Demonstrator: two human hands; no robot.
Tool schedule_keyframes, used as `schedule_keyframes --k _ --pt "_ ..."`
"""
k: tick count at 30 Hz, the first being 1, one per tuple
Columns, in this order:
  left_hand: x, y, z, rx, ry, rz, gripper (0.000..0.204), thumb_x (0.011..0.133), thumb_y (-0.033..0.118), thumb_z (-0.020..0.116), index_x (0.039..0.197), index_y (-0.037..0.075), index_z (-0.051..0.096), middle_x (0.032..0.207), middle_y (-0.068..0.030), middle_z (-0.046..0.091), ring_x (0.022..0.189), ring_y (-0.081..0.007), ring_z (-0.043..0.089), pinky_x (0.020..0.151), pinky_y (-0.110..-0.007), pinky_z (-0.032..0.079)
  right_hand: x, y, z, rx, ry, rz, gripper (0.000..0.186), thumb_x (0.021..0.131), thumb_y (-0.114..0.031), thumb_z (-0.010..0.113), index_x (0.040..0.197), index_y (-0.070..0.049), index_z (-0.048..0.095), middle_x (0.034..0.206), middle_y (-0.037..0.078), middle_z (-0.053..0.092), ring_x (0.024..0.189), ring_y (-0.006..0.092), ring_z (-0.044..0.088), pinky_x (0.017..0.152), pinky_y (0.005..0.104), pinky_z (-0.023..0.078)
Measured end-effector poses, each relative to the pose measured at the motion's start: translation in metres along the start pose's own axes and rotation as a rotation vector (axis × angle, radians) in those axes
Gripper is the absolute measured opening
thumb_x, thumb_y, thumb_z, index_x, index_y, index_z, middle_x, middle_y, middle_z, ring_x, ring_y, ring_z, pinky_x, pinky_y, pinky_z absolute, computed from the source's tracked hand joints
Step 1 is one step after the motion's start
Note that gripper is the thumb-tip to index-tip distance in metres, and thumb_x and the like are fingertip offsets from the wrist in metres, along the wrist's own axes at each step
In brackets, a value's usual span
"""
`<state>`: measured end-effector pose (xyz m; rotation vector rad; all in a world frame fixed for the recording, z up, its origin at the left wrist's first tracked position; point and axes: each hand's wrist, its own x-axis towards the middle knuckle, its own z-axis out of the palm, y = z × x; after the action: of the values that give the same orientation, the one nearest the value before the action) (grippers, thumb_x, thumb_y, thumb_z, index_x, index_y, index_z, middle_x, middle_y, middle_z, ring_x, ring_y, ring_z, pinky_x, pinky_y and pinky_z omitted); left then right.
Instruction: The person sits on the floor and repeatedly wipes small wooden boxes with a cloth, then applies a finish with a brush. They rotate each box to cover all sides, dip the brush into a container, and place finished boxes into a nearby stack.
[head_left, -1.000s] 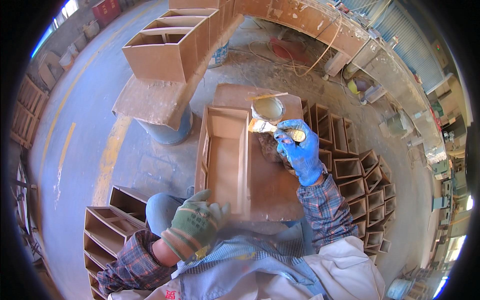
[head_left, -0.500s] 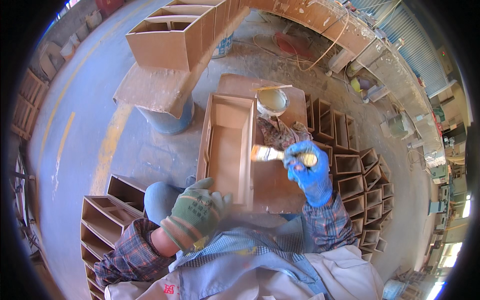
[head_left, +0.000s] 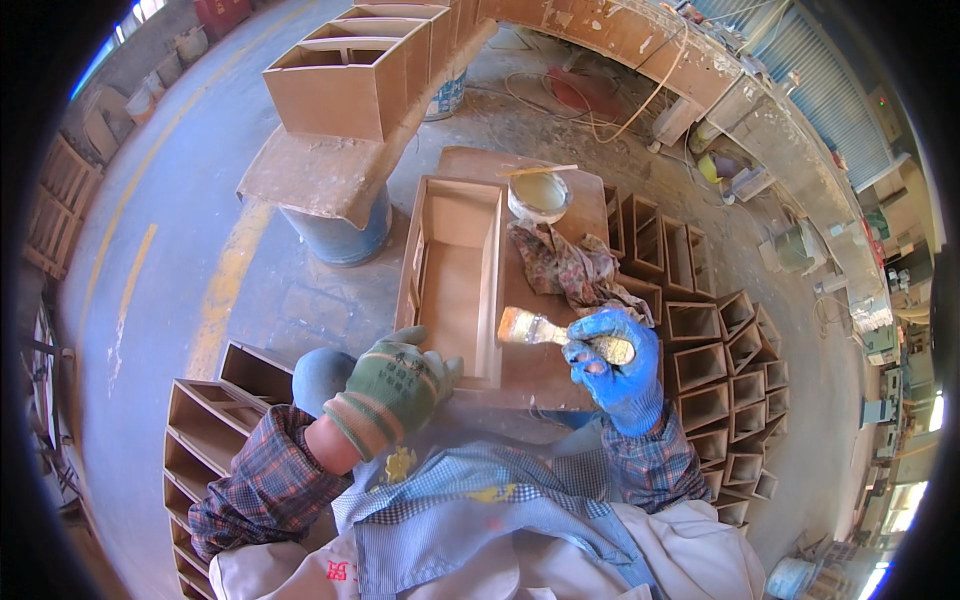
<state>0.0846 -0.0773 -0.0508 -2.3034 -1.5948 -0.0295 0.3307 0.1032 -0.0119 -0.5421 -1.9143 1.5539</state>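
Observation:
An open wooden box (head_left: pixel 492 255), like a drawer, lies lengthwise on a brown work board (head_left: pixel 535 385). At its near left corner, my left hand (head_left: pixel 395 385), in a green and striped glove, grips the edge with curled fingers; the contact underneath is hidden. My right hand (head_left: pixel 620 375), in a blue glove, is closed round the handle of a paintbrush (head_left: pixel 535 328). The bristles point left, close to the box's right wall; I cannot tell whether they touch. Behind the brush lies a crumpled patterned rag (head_left: pixel 560 265). A small tub (head_left: pixel 541 213) of pale liquid stands beyond it, with a thin stick (head_left: pixel 540 170) across its rim.
Stacked open wooden boxes (head_left: pixel 700 365) crowd the floor at my right, and more (head_left: pixel 205 430) stand at my left. Ahead to the left, large boxes (head_left: pixel 325 100) rest on a board over a blue drum (head_left: pixel 345 235). A hose (head_left: pixel 645 110) trails on the floor far right.
My right hand and the brush have come slightly nearer me, uncovering more of the rag. My left hand has shifted a little farther forward on the box's near end.

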Motion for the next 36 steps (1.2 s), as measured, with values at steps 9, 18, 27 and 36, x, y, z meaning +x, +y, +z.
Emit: schedule_keyframes --k 9,18,27,36 --pt "0.006 -0.002 -0.003 -0.376 -0.067 -0.098 0.024 0.082 0.01 0.063 0.106 0.012 0.064 0.077 -0.004 0.062 0.077 -0.0247 0.067 0.108 -0.043 0.049 -0.022 -0.008 0.01 0.163 -0.028 0.125 0.027 0.096 -0.022 0.074 0.105 0.002 0.065 0.087 0.006 0.07 0.076 0.009 0.064 0.067 0.0264 0.055" --pt "0.012 -0.003 -0.012 -0.326 -0.147 -0.116 0.02 0.079 0.014 0.067 0.098 0.012 0.064 0.073 -0.0029 0.063 0.077 -0.0266 0.069 0.108 -0.042 0.048 -0.039 -0.004 0.007 0.222 -0.229 -0.039 0.032 0.095 -0.025 0.076 0.108 0.002 0.064 0.086 0.006 0.069 0.077 0.0093 0.065 0.065 0.0241 0.053" --pt "0.01 -0.003 -0.007 -0.349 -0.077 -0.124 0.018 0.081 0.012 0.064 0.099 0.014 0.063 0.071 -0.0029 0.06 0.074 -0.0248 0.067 0.107 -0.04 0.049 -0.03 -0.005 -0.002 0.302 -0.134 0.141 0.03 0.094 -0.022 0.077 0.108 0.0 0.063 0.088 0.005 0.067 0.075 0.0062 0.06 0.062 0.022 0.051" --pt "0.009 -0.005 -0.006 -0.406 -0.072 -0.122 0.021 0.081 0.013 0.065 0.102 0.013 0.064 0.074 -0.0031 0.062 0.077 -0.0244 0.068 0.107 -0.041 0.049 0.014 -0.001 -0.008 0.02 -0.112 0.1 0.02 0.096 -0.014 0.071 0.11 -0.002 0.064 0.086 0.003 0.068 0.075 0.0067 0.061 0.064 0.0239 0.052"
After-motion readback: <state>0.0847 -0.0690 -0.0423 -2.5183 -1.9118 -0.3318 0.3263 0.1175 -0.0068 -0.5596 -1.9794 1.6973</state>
